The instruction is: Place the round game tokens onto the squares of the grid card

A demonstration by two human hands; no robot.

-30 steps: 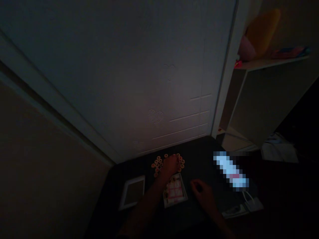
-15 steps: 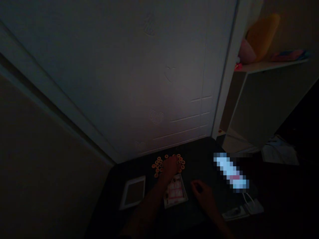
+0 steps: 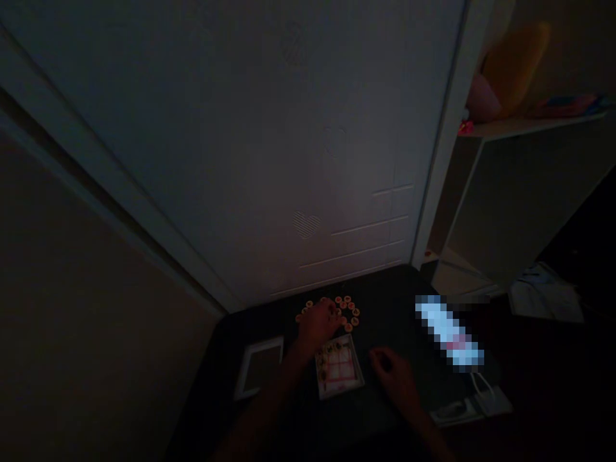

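Note:
Small round wooden-looking discs (image 3: pixel 348 326) with dark marks lie in a loose cluster at the back of the dark table. My left hand (image 3: pixel 317 323) is over the cluster's left and middle, its fingers bent down among the discs and hiding several of them. What its fingertips hold, if anything, is too dark to see. Just in front lies a shallow white tray (image 3: pixel 357 371) with a pink grid and several discs along its left and back edges. My right hand (image 3: pixel 391 372) rests curled on the table to the tray's right, its hollow dark with nothing visible in it.
A white-framed flat lid or tray (image 3: pixel 243 372) lies at left, partly behind my left forearm. A bright blurred-out device (image 3: pixel 447 333) with a white cable (image 3: pixel 481 385) is at right. Behind the table (image 3: pixel 385 289) stands a pale panel (image 3: pixel 240 160) with heart reliefs. The room is dim.
My left hand has shifted left over the discs, uncovering those on the right and more of the tray's upper left. My right hand stays in place. The view has tilted slightly.

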